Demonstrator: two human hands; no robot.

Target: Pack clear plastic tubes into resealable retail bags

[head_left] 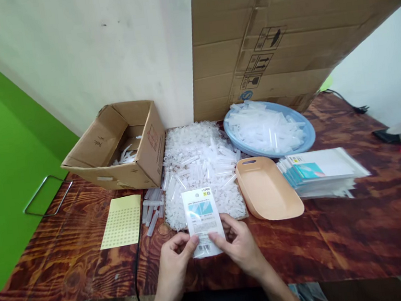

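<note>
Between both hands I hold a white printed packet (204, 225) with blue pictures and a barcode, tilted up over the table's front. My left hand (178, 254) pinches its lower left edge, thumb on the face. On the lower right edge, my right hand (238, 243) grips it the same way, fingers behind. Just beyond the packet lies a wide heap of small clear plastic pieces (193, 151), partly hidden by it. Several translucent tubes (152, 205) lie loose at the heap's left. A sheet of small stickers (121, 221) rests left of my left hand.
An open cardboard box (143, 159) stands back left. A blue basin (310, 140) of translucent tubes sits back right, near an empty peach tray (270, 191) and stacked packets (318, 168). A large carton (294, 53) leans behind. A black cable (137, 269) crosses the front edge.
</note>
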